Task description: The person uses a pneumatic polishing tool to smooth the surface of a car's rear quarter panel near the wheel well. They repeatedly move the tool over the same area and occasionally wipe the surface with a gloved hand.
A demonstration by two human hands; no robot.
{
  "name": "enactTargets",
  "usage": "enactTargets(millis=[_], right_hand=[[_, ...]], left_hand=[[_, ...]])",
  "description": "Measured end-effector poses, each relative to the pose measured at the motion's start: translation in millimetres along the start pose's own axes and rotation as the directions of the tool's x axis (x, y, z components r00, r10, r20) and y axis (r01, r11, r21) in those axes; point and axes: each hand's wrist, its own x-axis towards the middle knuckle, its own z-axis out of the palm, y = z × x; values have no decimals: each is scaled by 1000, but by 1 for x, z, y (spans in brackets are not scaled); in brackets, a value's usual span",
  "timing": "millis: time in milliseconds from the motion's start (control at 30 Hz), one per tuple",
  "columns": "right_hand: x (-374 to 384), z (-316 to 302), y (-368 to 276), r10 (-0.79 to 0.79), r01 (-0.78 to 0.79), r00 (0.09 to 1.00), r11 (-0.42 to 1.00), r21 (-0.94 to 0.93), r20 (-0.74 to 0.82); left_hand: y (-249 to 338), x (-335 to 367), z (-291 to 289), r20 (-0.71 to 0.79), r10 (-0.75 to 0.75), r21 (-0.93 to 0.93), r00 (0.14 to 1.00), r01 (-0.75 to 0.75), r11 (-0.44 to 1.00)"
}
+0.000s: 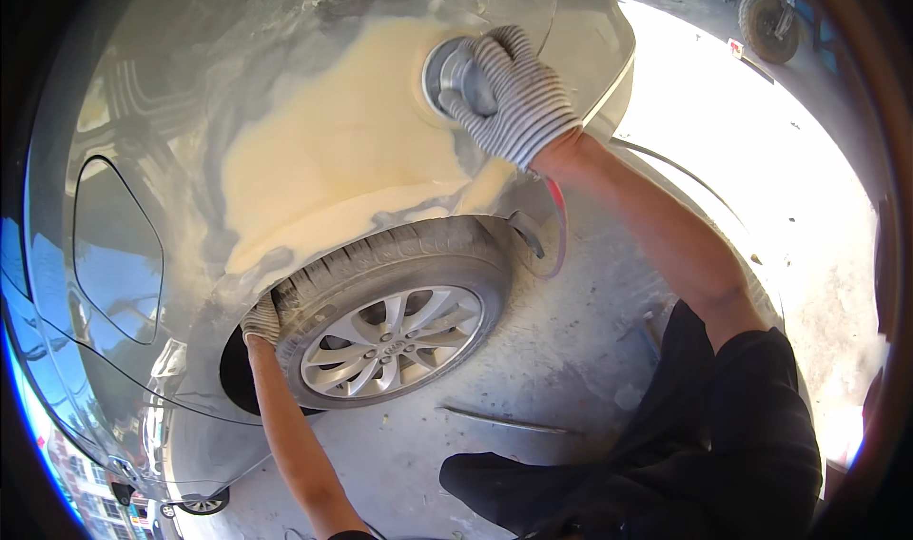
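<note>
A round grey sander [441, 76] lies flat against the car's body panel, with my right hand [521, 102] in a striped grey-white glove closed over its top. Beneath its left edge spreads a broad patch of beige body filler [333, 140] above the wheel arch. My left hand [262, 321], gloved the same way, reaches into the arch opening beside the tyre [409, 259]. Its fingers are hidden between the tyre and the arch edge. The silver alloy wheel [392, 340] sits just right of that wrist.
A reddish hose [561, 231] curves down from beneath my right wrist. The fuel flap [119, 255] is on the panel at left. On the dusty floor lies a thin bar [509, 420], near my dark-trousered leg [514, 488]. A small wheeled item [768, 26] stands at the far right.
</note>
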Motion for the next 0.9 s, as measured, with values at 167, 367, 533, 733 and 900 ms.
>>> enactTargets(millis=[167, 367, 533, 733, 900], right_hand=[[1, 2, -2, -27, 27, 1000, 1000, 14, -6], [-14, 6, 1, -109, 109, 994, 994, 16, -4], [16, -2, 6, 86, -82, 991, 996, 43, -99], [-7, 3, 1, -138, 138, 990, 990, -5, -4], [11, -8, -1, 137, -135, 990, 990, 47, -26]], left_hand=[[-1, -1, -1, -2, 1, 13, 1000, -1, 1000], [-1, -2, 4, 3, 1, 16, 1000, -1, 1000], [2, 0, 5, 0, 8, 16, 1000, -8, 1000], [0, -1, 1, 3, 1, 30, 1000, -1, 1000], [-1, 0, 2, 1, 4, 35, 1000, -4, 999]])
